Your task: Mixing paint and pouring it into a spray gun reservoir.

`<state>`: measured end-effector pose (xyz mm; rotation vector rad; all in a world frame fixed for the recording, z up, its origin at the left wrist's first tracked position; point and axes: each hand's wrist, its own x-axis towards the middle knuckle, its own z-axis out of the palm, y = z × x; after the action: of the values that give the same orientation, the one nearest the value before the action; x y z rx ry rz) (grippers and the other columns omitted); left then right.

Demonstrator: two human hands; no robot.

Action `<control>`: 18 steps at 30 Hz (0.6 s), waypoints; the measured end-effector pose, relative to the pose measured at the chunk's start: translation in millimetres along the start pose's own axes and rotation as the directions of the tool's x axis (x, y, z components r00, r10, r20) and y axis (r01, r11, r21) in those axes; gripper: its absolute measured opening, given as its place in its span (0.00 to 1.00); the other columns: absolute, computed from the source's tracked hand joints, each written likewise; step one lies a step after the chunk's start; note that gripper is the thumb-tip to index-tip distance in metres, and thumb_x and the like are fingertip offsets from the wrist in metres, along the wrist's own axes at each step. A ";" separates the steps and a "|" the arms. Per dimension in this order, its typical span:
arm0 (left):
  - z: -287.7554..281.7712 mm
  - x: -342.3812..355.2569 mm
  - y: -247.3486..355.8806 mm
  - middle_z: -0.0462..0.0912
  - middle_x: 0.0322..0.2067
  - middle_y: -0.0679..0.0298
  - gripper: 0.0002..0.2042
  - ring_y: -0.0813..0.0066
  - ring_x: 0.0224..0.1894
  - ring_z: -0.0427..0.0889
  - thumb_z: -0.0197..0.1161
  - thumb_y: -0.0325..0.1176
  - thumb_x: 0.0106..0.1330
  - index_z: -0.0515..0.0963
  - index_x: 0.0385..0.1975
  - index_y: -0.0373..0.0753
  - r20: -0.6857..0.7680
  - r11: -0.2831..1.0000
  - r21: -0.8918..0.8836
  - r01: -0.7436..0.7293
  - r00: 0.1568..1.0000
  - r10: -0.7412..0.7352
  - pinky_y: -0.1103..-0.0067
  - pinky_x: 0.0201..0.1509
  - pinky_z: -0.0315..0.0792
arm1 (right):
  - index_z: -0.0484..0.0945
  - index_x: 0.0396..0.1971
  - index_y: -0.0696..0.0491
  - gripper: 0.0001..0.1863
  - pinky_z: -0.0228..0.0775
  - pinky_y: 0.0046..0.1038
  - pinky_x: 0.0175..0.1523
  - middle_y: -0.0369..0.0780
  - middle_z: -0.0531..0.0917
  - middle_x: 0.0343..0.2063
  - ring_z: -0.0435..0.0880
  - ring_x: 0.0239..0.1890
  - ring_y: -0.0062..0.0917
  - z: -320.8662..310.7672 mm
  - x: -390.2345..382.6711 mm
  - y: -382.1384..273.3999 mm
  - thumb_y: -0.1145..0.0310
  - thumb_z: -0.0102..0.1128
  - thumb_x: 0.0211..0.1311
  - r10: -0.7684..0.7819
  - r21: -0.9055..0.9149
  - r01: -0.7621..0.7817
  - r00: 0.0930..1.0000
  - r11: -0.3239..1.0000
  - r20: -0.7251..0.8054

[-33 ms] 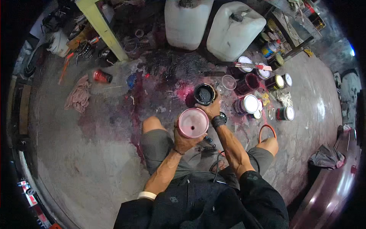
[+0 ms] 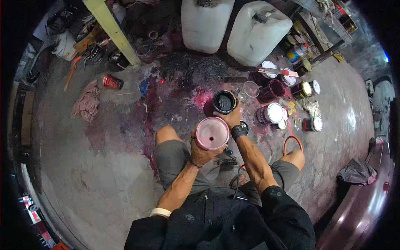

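My left hand (image 2: 201, 153) is wrapped round a wide, pink-stained paint cup (image 2: 212, 130), seen from above, with a small dark hole in its bottom. Dark fittings (image 2: 228, 151) show beside it; whether they join the cup I cannot tell. Just beyond the cup, my right hand (image 2: 231, 117) grips an open can of black paint (image 2: 224, 102) from its right side. The can's rim is smeared with paint, and its mouth leans toward me. Cup and can are close together, above the floor between my knees. Fingers under both are partly hidden.
Several paint cans (image 2: 275, 113) stand to the right, with a stir stick (image 2: 287, 73) lying across some. Two white jerrycans (image 2: 259, 33) stand at the back. A red cup (image 2: 112, 82) and a pink rag (image 2: 86, 101) lie left. An orange hose (image 2: 292, 141) loops by my right knee.
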<state>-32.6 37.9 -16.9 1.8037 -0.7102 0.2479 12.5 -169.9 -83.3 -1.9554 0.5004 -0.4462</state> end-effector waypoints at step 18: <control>6.9 -6.1 -19.7 0.73 0.58 0.52 0.49 0.58 0.59 0.76 0.84 0.41 0.43 0.59 0.64 0.34 0.158 0.992 -0.053 0.117 0.982 -0.107 0.63 0.64 0.69 | 0.60 0.61 0.59 0.54 0.67 0.35 0.66 0.47 0.75 0.55 0.77 0.58 0.37 1.8 4.1 -17.3 0.62 0.85 0.31 -0.111 0.016 0.115 0.981 0.993 -0.161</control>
<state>-27.3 37.5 -38.0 1.8105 -0.7140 0.0104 19.4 -164.0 -68.0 -1.9388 0.4839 -0.6834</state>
